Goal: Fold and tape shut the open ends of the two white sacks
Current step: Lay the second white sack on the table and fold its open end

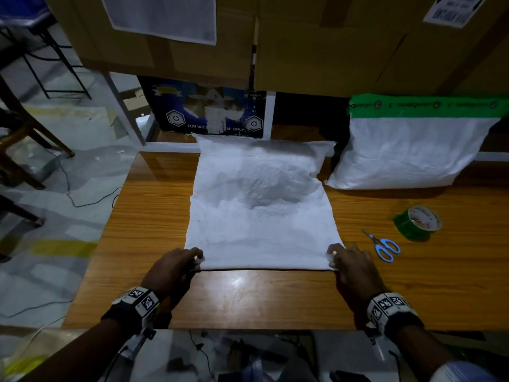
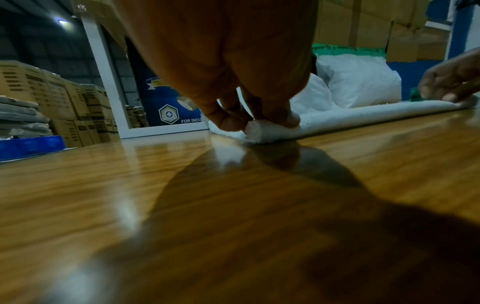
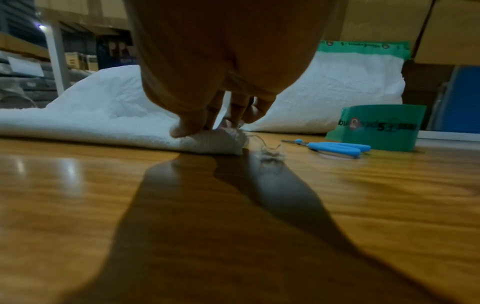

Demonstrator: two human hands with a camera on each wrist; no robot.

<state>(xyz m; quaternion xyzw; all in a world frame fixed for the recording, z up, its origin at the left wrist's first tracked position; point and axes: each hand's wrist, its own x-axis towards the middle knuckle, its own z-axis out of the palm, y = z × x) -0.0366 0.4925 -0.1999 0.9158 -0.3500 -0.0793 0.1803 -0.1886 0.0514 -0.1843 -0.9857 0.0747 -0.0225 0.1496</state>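
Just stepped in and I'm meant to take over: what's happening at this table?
A person is folding the near, open end of a white sack lying flat on the wooden table. The left hand and right hand each pinch a corner of the fold. A second sack, already sealed with green tape, leans behind. The tape roll and scissors lie untouched to the right.

Blue-handled scissors [image 1: 384, 248] lie on the wooden table [image 1: 248, 299] beneath stacked cardboard boxes [image 1: 330, 51].

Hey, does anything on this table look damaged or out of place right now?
One small thing: loose frayed threads trail from the corner of the sack that the right hand pinches. Otherwise the fold looks straight, and the scissors and green tape roll lie tidily aside.
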